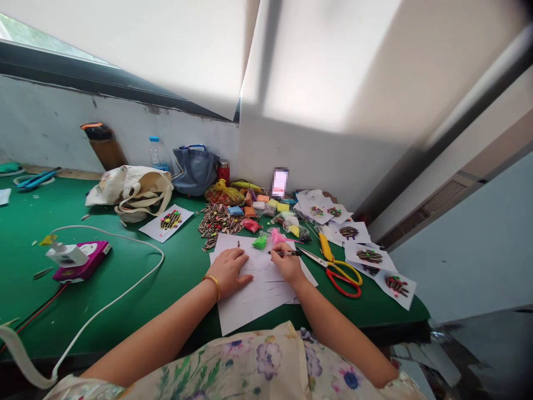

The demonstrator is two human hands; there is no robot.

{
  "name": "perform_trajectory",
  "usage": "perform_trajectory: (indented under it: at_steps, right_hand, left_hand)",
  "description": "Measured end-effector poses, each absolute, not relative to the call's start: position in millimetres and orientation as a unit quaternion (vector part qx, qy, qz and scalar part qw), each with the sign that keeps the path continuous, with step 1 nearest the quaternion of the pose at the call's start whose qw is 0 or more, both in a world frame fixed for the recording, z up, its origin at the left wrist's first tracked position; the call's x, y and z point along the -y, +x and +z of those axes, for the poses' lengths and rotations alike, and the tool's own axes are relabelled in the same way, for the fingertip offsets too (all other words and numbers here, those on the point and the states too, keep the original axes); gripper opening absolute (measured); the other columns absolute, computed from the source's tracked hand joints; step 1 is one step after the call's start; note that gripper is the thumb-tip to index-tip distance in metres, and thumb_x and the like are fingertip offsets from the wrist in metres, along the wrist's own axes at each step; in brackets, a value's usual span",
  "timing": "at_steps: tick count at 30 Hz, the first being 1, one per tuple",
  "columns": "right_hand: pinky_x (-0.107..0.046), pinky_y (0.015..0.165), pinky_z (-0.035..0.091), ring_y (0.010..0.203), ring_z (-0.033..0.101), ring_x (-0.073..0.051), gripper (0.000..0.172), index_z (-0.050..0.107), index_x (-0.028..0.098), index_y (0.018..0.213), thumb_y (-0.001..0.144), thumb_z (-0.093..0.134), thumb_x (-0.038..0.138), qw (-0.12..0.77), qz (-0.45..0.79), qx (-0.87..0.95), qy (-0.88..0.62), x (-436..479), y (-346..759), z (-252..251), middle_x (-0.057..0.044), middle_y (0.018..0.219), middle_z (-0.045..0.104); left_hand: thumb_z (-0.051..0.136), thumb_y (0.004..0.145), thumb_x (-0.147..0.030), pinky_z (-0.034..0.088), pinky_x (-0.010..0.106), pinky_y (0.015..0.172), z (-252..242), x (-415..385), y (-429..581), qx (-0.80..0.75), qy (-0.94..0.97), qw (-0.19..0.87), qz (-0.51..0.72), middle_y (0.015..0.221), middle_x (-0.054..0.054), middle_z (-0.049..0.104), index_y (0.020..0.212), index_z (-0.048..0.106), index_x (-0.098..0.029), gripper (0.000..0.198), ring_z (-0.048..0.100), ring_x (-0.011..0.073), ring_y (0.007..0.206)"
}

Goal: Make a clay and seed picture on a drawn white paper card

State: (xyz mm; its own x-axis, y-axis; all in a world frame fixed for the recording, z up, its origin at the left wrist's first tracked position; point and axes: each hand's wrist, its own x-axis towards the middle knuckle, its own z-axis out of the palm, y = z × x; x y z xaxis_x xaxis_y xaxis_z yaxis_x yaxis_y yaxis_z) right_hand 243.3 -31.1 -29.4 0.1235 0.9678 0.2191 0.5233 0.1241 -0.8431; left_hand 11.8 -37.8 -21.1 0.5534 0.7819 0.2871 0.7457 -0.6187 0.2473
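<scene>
while the left hand [228, 270] lies spread on the paper [259, 301], the right hand [288, 267] pinches a pen [285, 253] beside scissors [338, 268].

The person wears a cream, short-sleeved top [250, 364] printed with purple and blue flowers and green leaves; a thin gold bangle [215, 283] circles the left hand's [228, 270] wrist.

Open green tabletop [125, 261] lies left of the paper sheet [258, 297], crossed only by a white cable [137, 282]. Ahead, sunflower seeds [216, 221] and clay packets [266, 210] crowd the way. Scissors [328, 250] and finished pictures [368, 255] block the right.
</scene>
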Motion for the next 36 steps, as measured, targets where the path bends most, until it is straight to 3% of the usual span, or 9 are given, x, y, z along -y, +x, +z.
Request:
perform_trajectory:
  at_steps: [3,20,30,36]
  right_hand:
    - [-0.027,0.063,0.045,0.068,0.059,-0.017,0.013,0.057,0.024,0.073,0.078,0.051,0.034,0.431,0.221,0.615,-0.622,32.5,240.1,-33.7,0.002,0.069,0.062]
    - [-0.024,0.063,0.04,0.069,0.059,-0.015,0.01,0.059,0.024,0.078,0.082,0.05,0.029,0.361,0.151,0.656,-0.645,38.1,233.9,-29.0,0.003,0.075,0.065]
    - [-0.023,0.06,0.041,0.067,0.06,-0.015,0.01,0.058,0.024,0.078,0.082,0.05,0.028,0.398,0.166,0.626,-0.65,35.4,236.1,-32.3,0.003,0.072,0.064]
    - [-0.024,0.062,0.04,0.07,0.06,-0.014,0.009,0.06,0.025,0.08,0.082,0.051,0.028,0.373,0.146,0.642,-0.653,36.8,235.6,-29.5,0.002,0.076,0.066]
  left_hand:
    - [0.064,0.077,-0.052,0.033,0.045,0.108,-21.3,38.0,11.5,-0.434,0.879,0.053,0.193,0.13,0.011,0.055,0.12,0.061,-0.021,0.053,0.047,0.0302,0.122]
    - [0.065,0.076,-0.052,0.035,0.045,0.108,-18.5,36.2,8.9,-0.435,0.879,0.061,0.186,0.131,0.011,0.055,0.12,0.061,-0.021,0.054,0.048,0.03,0.123]
    - [0.065,0.076,-0.053,0.035,0.045,0.107,-18.3,35.9,8.0,-0.44,0.877,0.062,0.183,0.131,0.011,0.055,0.12,0.061,-0.022,0.054,0.048,0.0301,0.123]
    - [0.066,0.075,-0.052,0.035,0.045,0.108,-18.3,36.1,8.1,-0.438,0.876,0.075,0.187,0.132,0.011,0.055,0.121,0.061,-0.022,0.054,0.047,0.0301,0.123]
